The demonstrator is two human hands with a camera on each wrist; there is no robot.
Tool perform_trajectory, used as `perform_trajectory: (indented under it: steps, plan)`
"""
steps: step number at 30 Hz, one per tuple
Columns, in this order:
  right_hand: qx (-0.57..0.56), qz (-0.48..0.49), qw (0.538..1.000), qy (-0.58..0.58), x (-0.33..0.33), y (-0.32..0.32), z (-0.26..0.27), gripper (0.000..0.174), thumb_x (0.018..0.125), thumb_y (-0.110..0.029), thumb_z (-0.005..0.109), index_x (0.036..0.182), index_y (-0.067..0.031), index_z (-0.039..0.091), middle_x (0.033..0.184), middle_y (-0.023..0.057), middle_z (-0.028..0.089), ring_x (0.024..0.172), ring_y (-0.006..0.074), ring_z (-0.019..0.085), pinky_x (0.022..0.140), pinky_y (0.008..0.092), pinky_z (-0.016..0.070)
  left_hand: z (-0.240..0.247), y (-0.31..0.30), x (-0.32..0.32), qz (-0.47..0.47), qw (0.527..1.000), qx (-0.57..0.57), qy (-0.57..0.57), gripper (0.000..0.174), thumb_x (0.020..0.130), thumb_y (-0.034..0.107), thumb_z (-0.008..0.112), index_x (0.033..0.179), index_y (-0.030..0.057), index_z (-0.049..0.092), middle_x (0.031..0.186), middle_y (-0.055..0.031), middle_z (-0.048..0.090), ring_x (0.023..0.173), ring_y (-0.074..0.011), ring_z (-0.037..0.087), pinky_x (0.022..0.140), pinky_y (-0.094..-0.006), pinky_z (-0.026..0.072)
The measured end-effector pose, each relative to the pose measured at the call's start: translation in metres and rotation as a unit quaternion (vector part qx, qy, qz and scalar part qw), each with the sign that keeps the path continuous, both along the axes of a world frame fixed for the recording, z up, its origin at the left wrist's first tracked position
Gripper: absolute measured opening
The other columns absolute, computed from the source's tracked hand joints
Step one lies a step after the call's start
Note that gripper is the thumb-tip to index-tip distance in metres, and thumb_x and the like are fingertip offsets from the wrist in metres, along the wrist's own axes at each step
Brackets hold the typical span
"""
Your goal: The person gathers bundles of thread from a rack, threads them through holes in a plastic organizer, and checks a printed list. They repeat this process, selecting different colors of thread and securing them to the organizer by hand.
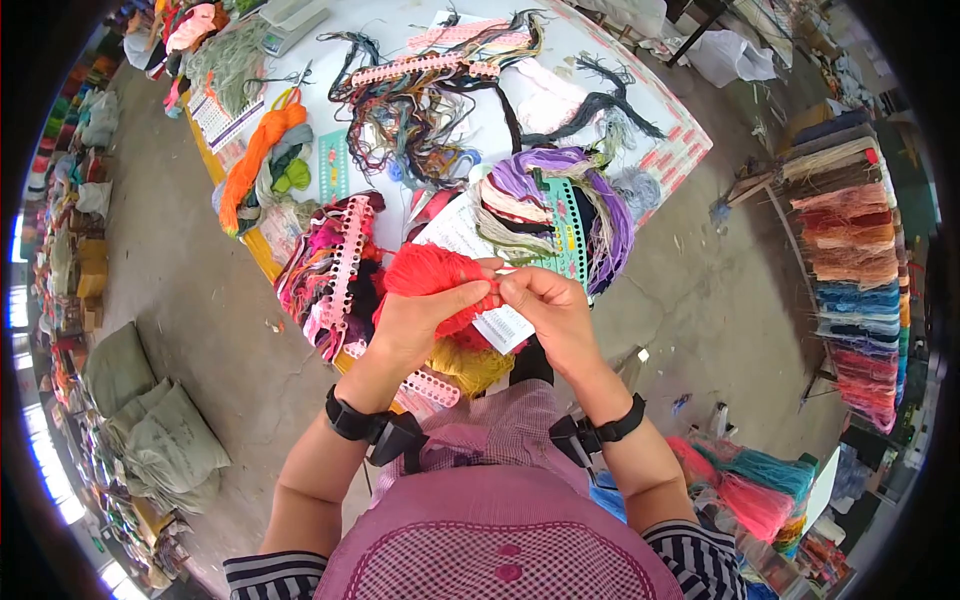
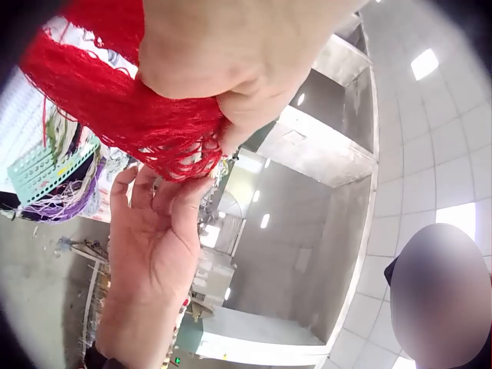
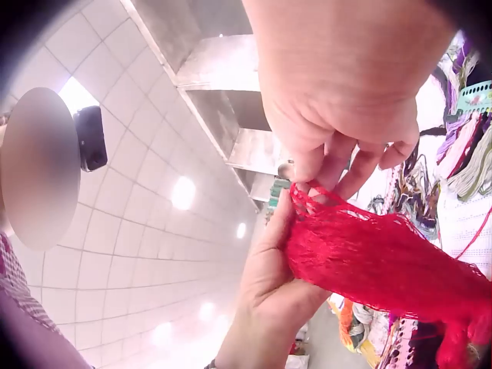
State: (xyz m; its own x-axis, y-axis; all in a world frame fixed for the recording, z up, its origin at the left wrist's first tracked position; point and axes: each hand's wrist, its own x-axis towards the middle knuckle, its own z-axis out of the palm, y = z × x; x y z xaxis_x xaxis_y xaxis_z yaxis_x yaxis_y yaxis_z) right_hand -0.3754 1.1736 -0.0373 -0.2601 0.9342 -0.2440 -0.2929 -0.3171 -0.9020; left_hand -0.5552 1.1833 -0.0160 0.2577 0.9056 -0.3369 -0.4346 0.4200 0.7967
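Red yarn (image 1: 430,275) sat bunched in the left hand (image 1: 415,320), held up over the near edge of the tabletop (image 1: 560,45). The right hand (image 1: 550,305) pinched at its end, the two hands touching. By the look of it, the bundle wanted a firm but easy clasp, so a strand could be teased free without dragging the rest into a knot.

From the left wrist, the left hand (image 2: 231,46) was curled round the red yarn (image 2: 115,100), and the right hand (image 2: 154,231) reached up with its fingers (image 2: 184,196) at the frayed lower edge.

From the right wrist, the right hand (image 3: 346,84) nipped a few loops of the red yarn (image 3: 384,261) between thumb and fingertips, with the left hand (image 3: 277,277) clasping it beneath. Short pulls close to the pinch would probably serve best.

As for holders, a teal perforated card (image 1: 570,235) carried purple and pale threads, and a pink perforated card (image 1: 345,255) carried mixed colours. Sacks (image 1: 160,430) on the floor were closed, so their contents were hidden.
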Motion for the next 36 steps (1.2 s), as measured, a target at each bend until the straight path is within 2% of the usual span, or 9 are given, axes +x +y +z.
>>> perform_trajectory:
  steps: [18,24,27,28,30,31,33,35,36]
  plan:
    - [-0.025,-0.032,0.99,0.139,0.0,-0.005,-0.006,0.013,0.095,-0.012,0.057,0.095,-0.0004,0.062,0.093,0.0061,0.067,0.082,0.0079,0.06,0.079,0.0244,0.0473,0.005,-0.005,0.007,0.037,0.997,-0.052,-0.053,0.015,0.088,0.001,0.061,0.099,-0.0078,0.063,0.111,-0.0203,0.064,0.091,-0.0234,0.067,0.081,-0.0354,0.0569]
    - [0.07,-0.006,0.997,-0.035,0.003,-0.007,-0.01,0.012,0.096,-0.015,0.056,0.093,-0.0038,0.059,0.085,0.0051,0.066,0.081,0.0132,0.062,0.074,0.0252,0.0477,-0.012,-0.007,0.009,0.018,0.999,0.009,0.032,0.01,0.088,0.005,0.06,0.095,-0.0026,0.062,0.103,-0.0184,0.067,0.092,-0.0218,0.066,0.082,-0.0382,0.0544]
    - [-0.175,-0.066,0.911,0.369,0.043,-0.004,-0.032,0.011,0.095,-0.015,0.055,0.085,-0.0129,0.052,0.06,-0.0031,0.042,0.054,0.0106,0.041,0.054,0.0234,0.035,-0.041,0.002,-0.022,0.066,0.963,-0.108,-0.236,0.012,0.088,0.016,0.053,0.09,0.0036,0.055,0.063,-0.0016,0.053,0.066,-0.0159,0.059,0.086,-0.0381,0.0476]
    - [-0.166,-0.085,0.938,0.294,0.068,-0.005,-0.036,0.016,0.095,-0.017,0.055,0.081,-0.0154,0.048,0.059,-0.0058,0.029,0.051,0.0087,0.03,0.049,0.0244,0.027,-0.05,0.006,-0.039,0.103,0.927,-0.138,-0.333,0.01,0.088,0.014,0.052,0.088,0.0043,0.055,0.056,0.0038,0.036,0.054,-0.0107,0.044,0.078,-0.0311,0.0451]
    - [-0.144,-0.177,0.966,-0.119,0.139,-0.014,-0.047,0.013,0.091,-0.024,0.063,0.09,-0.0116,0.059,0.068,-0.0069,0.046,0.06,0.0063,0.041,0.053,0.0235,0.0329,-0.07,0.007,-0.078,0.17,0.9,-0.141,-0.376,0.03,0.092,0.018,0.051,0.118,0.0026,0.056,0.058,0.0059,0.035,0.055,-0.0081,0.039,0.074,-0.0245,0.0414]
    - [-0.088,-0.18,0.917,-0.345,0.202,-0.019,-0.085,0.017,0.089,-0.024,0.066,0.095,-0.0081,0.065,0.08,-0.0039,0.057,0.071,0.0079,0.051,0.063,0.0245,0.0417,-0.075,0.007,-0.093,0.19,0.902,-0.125,-0.368,0.044,0.095,0.023,0.051,0.135,0.0048,0.046,0.06,0.0057,0.035,0.058,-0.008,0.04,0.074,-0.0243,0.0417]
    - [0.0,-0.24,0.843,-0.481,0.358,-0.046,-0.149,0.021,0.085,-0.024,0.069,0.094,-0.0053,0.068,0.088,0.0026,0.067,0.081,0.0131,0.059,0.075,0.028,0.0472,-0.088,0.006,-0.123,0.194,0.919,-0.078,-0.334,0.048,0.098,0.029,0.049,0.14,0.007,0.042,0.075,0.0012,0.045,0.062,-0.0079,0.04,0.07,-0.0229,0.0425]
    - [-0.068,-0.339,0.646,-0.68,0.44,-0.066,-0.12,0.023,0.081,-0.027,0.071,0.088,-0.0049,0.069,0.082,0.0047,0.069,0.076,0.0142,0.062,0.073,0.0293,0.05,-0.083,0.005,-0.123,0.207,0.927,-0.061,-0.306,0.048,0.098,0.03,0.048,0.14,0.0072,0.042,0.08,-0.0003,0.048,0.063,-0.0076,0.04,0.067,-0.0215,0.0424]
    - [-0.1,-0.376,0.613,-0.688,0.467,-0.072,-0.105,0.022,0.082,-0.025,0.069,0.091,-0.0053,0.068,0.084,0.0052,0.069,0.077,0.0153,0.062,0.074,0.031,0.0503,-0.077,0.005,-0.117,0.188,0.93,-0.056,-0.311,0.05,0.098,0.03,0.05,0.141,0.0082,0.039,0.083,0.0003,0.047,0.062,-0.0062,0.04,0.059,-0.019,0.039]
